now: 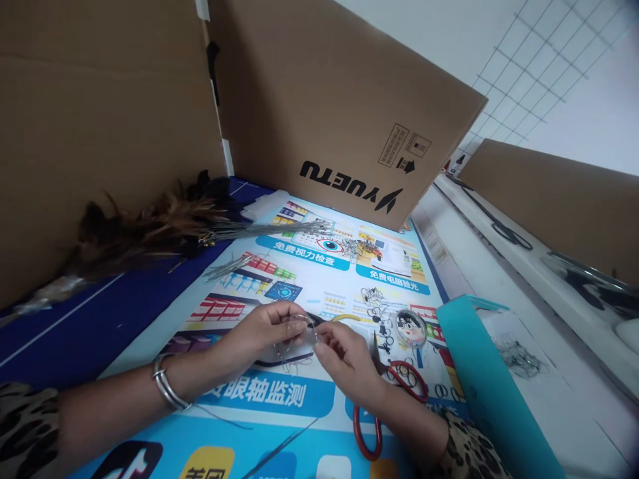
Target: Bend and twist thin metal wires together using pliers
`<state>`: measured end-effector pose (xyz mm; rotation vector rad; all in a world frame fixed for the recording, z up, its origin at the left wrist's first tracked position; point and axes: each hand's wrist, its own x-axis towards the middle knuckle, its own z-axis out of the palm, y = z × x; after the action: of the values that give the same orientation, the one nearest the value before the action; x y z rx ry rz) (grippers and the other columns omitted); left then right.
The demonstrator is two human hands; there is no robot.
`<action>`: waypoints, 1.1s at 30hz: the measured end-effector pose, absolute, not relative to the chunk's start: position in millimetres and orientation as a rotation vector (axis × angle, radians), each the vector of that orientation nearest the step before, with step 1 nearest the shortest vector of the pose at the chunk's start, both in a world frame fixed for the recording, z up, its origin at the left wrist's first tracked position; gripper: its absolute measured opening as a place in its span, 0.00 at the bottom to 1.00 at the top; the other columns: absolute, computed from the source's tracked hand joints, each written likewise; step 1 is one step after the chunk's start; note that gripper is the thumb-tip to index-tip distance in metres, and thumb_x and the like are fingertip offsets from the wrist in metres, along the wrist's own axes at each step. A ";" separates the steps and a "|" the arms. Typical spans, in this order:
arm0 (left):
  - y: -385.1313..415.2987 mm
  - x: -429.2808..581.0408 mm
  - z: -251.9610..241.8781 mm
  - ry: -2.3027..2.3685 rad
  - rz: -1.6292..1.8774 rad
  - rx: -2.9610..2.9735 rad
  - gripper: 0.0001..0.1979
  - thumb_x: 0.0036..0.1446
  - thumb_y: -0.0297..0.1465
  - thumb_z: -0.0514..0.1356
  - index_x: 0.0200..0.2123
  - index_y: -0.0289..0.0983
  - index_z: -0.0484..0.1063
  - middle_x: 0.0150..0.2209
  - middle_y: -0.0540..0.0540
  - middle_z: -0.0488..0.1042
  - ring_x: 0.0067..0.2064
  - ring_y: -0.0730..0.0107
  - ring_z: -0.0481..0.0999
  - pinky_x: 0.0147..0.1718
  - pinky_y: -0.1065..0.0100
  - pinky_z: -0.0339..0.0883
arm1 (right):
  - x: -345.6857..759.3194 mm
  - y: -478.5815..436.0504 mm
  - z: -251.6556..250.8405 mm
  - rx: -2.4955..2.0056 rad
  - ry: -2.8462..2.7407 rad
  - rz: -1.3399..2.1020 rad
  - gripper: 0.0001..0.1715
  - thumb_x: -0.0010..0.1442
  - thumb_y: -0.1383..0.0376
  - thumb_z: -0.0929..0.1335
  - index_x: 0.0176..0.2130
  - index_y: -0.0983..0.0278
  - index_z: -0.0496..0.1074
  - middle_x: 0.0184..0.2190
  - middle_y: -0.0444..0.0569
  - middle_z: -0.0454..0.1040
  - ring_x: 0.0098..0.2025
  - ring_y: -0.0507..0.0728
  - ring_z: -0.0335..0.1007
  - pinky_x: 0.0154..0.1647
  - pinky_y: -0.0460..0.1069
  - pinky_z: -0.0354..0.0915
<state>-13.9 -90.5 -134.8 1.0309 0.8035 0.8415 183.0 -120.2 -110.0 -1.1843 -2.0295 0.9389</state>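
Observation:
My left hand (272, 329) is closed, with thumb and fingertips pinching a piece of thin wire (285, 347). Opposite it, my right hand (347, 356) pinches at the same fine wire, its fingertips almost touching the left ones. A small dark bit shows between the two hands, too small to name. Partly under my right wrist lie red-handled scissors (410, 378). To the right of that hand are a round case with a cartoon face (411, 328) and several small black rings (384, 339). Loose wire tangles (373, 299) lie just beyond.
Bundles of straight wires (279, 229) lie farther back, beside brown and black feathers (150, 223) at left. Cardboard panels (319, 100) stand around the printed table cover (319, 392). At right is a teal box (494, 392), with tangled wire (519, 356) past it.

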 end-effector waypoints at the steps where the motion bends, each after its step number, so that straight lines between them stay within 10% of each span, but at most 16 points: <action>1: -91.2 -13.5 -134.9 0.815 0.846 1.031 0.13 0.52 0.39 0.63 0.33 0.35 0.68 0.24 0.51 0.71 0.23 0.76 0.66 0.23 0.74 0.57 | 182.2 -121.1 -110.3 -1.186 -1.989 0.985 0.13 0.62 0.60 0.61 0.44 0.64 0.67 0.31 0.45 0.67 0.30 0.51 0.62 0.30 0.45 0.61; 33: -96.3 -12.2 -127.1 0.764 0.863 1.000 0.13 0.59 0.41 0.57 0.34 0.36 0.67 0.27 0.50 0.70 0.28 0.73 0.70 0.25 0.73 0.61 | 179.6 -119.8 -126.9 -1.141 -2.052 0.786 0.06 0.58 0.65 0.63 0.30 0.63 0.66 0.27 0.45 0.65 0.32 0.52 0.62 0.32 0.46 0.59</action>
<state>-12.2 -96.3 -127.1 1.0000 0.7640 0.8625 179.6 -119.8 -126.9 -1.1412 -2.0515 0.7855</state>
